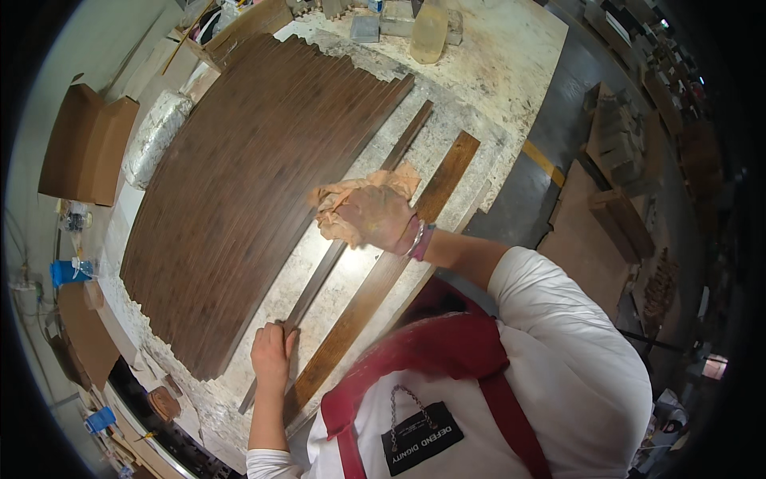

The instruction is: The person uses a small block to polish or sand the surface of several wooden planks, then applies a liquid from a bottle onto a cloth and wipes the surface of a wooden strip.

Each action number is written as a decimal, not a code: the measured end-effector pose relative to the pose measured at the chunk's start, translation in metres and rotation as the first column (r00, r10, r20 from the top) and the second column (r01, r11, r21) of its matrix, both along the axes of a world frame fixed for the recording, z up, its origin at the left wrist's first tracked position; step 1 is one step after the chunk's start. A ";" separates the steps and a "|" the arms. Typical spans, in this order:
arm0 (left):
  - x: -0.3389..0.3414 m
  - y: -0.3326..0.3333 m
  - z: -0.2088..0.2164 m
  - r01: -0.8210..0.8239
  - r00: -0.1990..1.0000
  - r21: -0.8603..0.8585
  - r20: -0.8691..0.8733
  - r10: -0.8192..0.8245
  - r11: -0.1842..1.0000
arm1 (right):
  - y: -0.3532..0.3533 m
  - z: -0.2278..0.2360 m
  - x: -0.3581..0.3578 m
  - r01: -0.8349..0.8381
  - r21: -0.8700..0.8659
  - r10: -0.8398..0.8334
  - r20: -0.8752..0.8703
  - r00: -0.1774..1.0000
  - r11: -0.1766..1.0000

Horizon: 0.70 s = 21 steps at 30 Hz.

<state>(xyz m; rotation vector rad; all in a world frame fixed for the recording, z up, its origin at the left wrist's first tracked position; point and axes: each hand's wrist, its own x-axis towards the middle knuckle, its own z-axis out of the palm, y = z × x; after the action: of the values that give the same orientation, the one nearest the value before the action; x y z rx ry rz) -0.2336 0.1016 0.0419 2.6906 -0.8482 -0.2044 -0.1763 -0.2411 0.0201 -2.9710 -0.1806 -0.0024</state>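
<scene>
A long, thin dark wood strip [313,289] lies at a slant on the pale, stained worktop [351,279]. Near its lower end my left hand [273,355] rests with fingers closed over it. Farther up, my right hand [381,217], apparently in a stained glove with a purple cuff, presses a crumpled tan-orange cloth [337,209] onto the same strip. The cloth and hand hide the strip's middle. Closer to me, a wider brown board [343,339] runs alongside, partly under my right wrist. To the left, many similar dark strips [247,191] lie side by side in a broad sheet.
A bottle of yellowish liquid [429,33] and a grey block [365,29] stand at the far end. Along the left are a plastic-wrapped bundle [158,136], an open cardboard box [88,148] and a blue container [72,272]. Stacked wood [618,223] sits beyond the right edge.
</scene>
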 end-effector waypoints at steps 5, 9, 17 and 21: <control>-0.008 -0.010 0.000 -0.027 0.996 0.011 0.081 0.026 1.000 | -0.129 0.013 0.050 0.395 0.207 -0.426 0.131 0.895 0.895; 0.002 -0.010 0.000 -0.084 0.996 -0.041 -0.014 0.084 0.996 | -0.192 0.063 0.067 0.308 0.949 -0.419 -0.253 0.872 0.067; 0.006 -0.001 -0.009 -0.105 0.978 0.026 -0.179 0.108 0.994 | 0.029 0.027 0.002 -0.255 0.705 0.310 0.052 0.949 0.662; 0.006 -0.001 -0.010 -0.106 0.976 0.038 -0.189 0.111 0.994 | -0.057 0.061 0.020 0.360 0.291 -0.271 -0.304 0.913 0.886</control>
<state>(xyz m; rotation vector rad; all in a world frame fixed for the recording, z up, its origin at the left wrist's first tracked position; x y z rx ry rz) -0.2278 0.1010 0.0316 2.6798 -0.6437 -0.4432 -0.1562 -0.2985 0.0810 -2.5835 0.3128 0.2788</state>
